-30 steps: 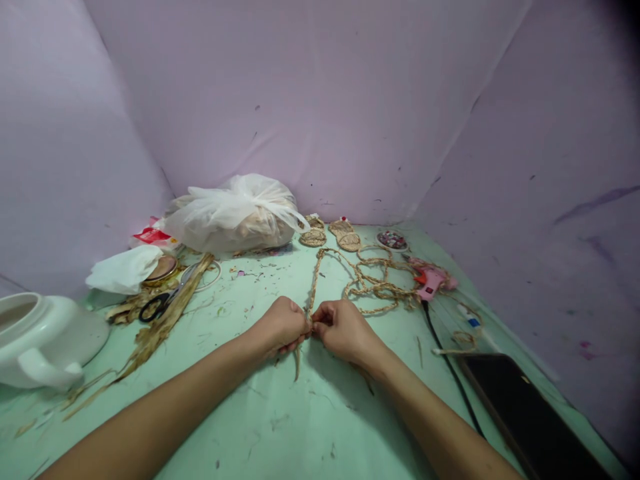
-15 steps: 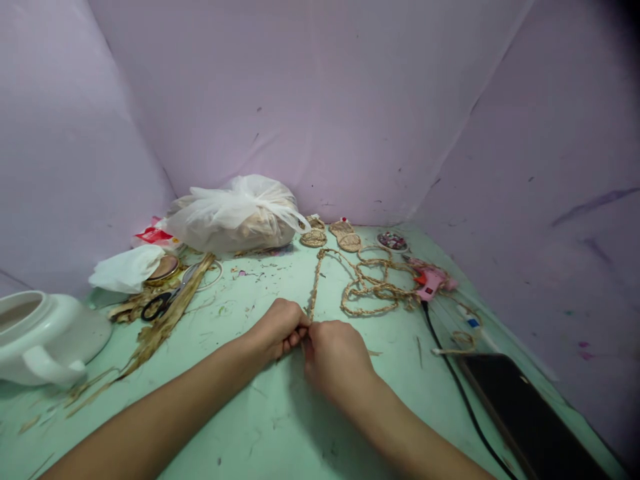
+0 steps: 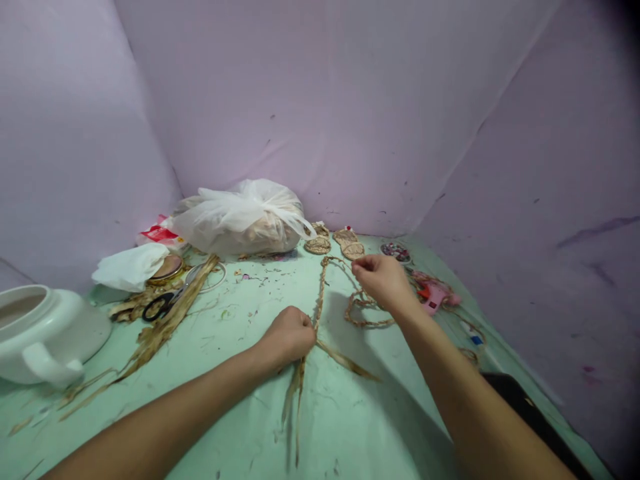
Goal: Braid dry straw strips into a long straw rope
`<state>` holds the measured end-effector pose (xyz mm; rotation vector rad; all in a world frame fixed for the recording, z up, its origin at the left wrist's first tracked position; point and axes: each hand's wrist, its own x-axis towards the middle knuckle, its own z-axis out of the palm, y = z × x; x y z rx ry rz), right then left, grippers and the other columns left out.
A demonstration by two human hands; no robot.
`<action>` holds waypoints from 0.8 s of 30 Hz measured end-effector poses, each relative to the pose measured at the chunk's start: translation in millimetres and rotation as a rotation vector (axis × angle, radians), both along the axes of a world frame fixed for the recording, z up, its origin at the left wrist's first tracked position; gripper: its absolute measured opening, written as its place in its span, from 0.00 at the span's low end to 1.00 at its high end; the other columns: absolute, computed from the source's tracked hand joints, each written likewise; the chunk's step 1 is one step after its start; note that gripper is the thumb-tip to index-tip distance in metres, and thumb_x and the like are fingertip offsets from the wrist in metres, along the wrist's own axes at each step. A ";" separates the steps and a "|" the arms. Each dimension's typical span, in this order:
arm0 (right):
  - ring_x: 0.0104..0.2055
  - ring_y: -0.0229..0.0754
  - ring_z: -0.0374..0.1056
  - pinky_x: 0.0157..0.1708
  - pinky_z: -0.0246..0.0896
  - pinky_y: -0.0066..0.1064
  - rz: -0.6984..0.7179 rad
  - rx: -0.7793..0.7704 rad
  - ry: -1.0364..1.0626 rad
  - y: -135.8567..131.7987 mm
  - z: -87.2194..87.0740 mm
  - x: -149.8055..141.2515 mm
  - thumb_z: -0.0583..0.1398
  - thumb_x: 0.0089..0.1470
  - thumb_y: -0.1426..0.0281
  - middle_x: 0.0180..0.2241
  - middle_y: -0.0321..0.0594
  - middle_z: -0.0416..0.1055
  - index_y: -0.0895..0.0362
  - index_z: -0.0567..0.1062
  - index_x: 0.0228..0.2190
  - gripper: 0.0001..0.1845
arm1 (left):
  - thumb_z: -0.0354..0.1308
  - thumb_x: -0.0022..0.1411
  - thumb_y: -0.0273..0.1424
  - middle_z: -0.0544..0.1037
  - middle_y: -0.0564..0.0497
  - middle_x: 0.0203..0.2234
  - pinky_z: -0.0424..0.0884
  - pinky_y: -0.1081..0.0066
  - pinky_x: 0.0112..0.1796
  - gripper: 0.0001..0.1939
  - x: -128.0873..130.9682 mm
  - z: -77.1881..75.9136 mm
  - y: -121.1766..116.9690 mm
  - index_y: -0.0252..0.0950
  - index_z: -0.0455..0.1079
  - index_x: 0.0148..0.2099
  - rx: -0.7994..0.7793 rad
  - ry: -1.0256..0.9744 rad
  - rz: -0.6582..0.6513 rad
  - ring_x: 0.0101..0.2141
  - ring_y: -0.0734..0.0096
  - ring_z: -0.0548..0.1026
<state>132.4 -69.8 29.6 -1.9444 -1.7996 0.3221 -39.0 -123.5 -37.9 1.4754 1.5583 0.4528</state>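
My left hand (image 3: 290,337) is closed around the lower end of a braided fiber rope (image 3: 321,293). Loose flat strands (image 3: 347,362) fan out below and to the right of that fist. My right hand (image 3: 383,280) is lifted over the table with thumb and fingers pinched together. It overlaps the far loops of the rope in the view, and I cannot make out whether anything is between its fingertips. From the left hand the braid runs away to a bend, then into loose coils (image 3: 367,324) partly hidden behind the right hand and forearm.
Left are a white pot (image 3: 65,327), black-handled scissors (image 3: 160,305) and dried fiber strips (image 3: 175,320). A tied plastic bag (image 3: 250,220) stands at the back beside woven slippers (image 3: 317,245) and a dish of beads (image 3: 395,251). Right are a pink glue gun (image 3: 436,297) and a dark phone-like slab (image 3: 525,407).
My right hand has left the left hand and moved up, away and to the right. Loose strands now show below the left fist, which still grips the braid.
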 end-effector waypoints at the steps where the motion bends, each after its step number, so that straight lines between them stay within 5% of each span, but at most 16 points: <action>1: 0.28 0.41 0.65 0.24 0.51 0.26 -0.014 0.025 -0.023 17.7 -3.3 1.8 0.53 0.43 0.70 0.25 0.40 0.72 0.58 0.76 0.29 0.13 | 0.47 0.35 0.23 0.53 0.57 0.09 0.44 0.75 0.16 0.03 -0.2 0.2 0.2 0.35 0.58 0.15 -0.009 -0.003 -0.011 0.14 0.80 0.51; 5: 0.35 0.42 0.66 0.32 0.54 0.25 0.119 0.031 -0.168 74.3 -26.0 -7.2 0.54 0.40 0.76 0.33 0.43 0.73 0.58 0.75 0.36 0.18 | 0.47 0.35 0.23 0.56 0.56 0.09 0.47 0.76 0.16 0.04 0.2 0.3 1.2 0.34 0.61 0.16 -0.033 -0.019 -0.030 0.14 0.78 0.55; 10: 0.36 0.42 0.66 0.33 0.54 0.25 0.165 -0.045 -0.271 101.6 -44.5 -15.9 0.56 0.38 0.73 0.31 0.42 0.74 0.56 0.76 0.32 0.15 | 0.50 0.34 0.23 0.53 0.58 0.09 0.44 0.76 0.16 0.04 -0.7 -2.6 4.6 0.34 0.58 0.16 -0.079 -0.139 0.085 0.14 0.80 0.52; 18: 0.24 0.37 0.63 0.22 0.49 0.24 0.051 0.084 -0.133 98.7 -25.6 -0.5 0.54 0.37 0.71 0.21 0.37 0.70 0.58 0.76 0.27 0.13 | 0.53 0.33 0.22 0.50 0.59 0.09 0.42 0.76 0.16 0.09 -1.3 6.9 8.1 0.35 0.54 0.15 -0.139 -0.262 0.153 0.15 0.81 0.50; 24: 0.26 0.37 0.64 0.24 0.51 0.25 0.024 0.172 -0.213 106.2 -5.4 37.4 0.52 0.41 0.73 0.24 0.41 0.71 0.61 0.76 0.30 0.15 | 0.49 0.30 0.20 0.52 0.58 0.07 0.43 0.76 0.14 0.06 -8.6 25.5 5.1 0.34 0.54 0.12 -0.249 -0.156 -0.171 0.12 0.81 0.50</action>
